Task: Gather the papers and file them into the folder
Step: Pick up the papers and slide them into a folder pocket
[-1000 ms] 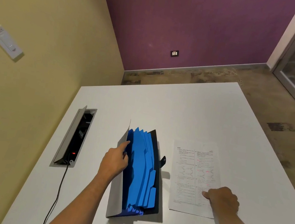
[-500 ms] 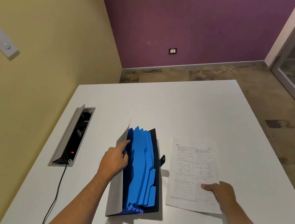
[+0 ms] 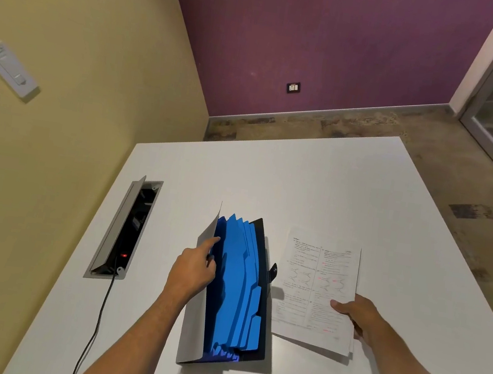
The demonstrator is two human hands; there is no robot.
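The papers (image 3: 316, 288) are a thin printed stack just to the right of the folder (image 3: 237, 287), with the near right corner lifted off the table (image 3: 302, 188) and the far edge seemingly still down. The right hand (image 3: 357, 316) is the grip on them: thumb on top of the sheets, fingers tucked out of sight underneath, pinching that near right corner. The stack's long axis runs away from the person, roughly parallel to the folder's.

The folder is a blue expanding file lying flat, its tabbed dividers fanned and their openings facing right and up, toward the papers. The left hand (image 3: 195, 268) rests at its left side, index finger stretched out against the grey cover flap (image 3: 196, 306) and holding it open (the other fingers are curled near the first blue divider; whether they grip anything I cannot tell).

So the coming move, as I judge it, turns on a short leftward carry: the papers lie right of the pockets, and the right hand is the nearer one and already has them. The black closure tab (image 3: 272, 272) on the folder's right edge sticks up between sheets and pockets, and could catch the leading edge.

Farther left, an open power box (image 3: 124, 233) is sunk in the table with a black cable (image 3: 96, 324) trailing toward the near edge, well clear of the route.
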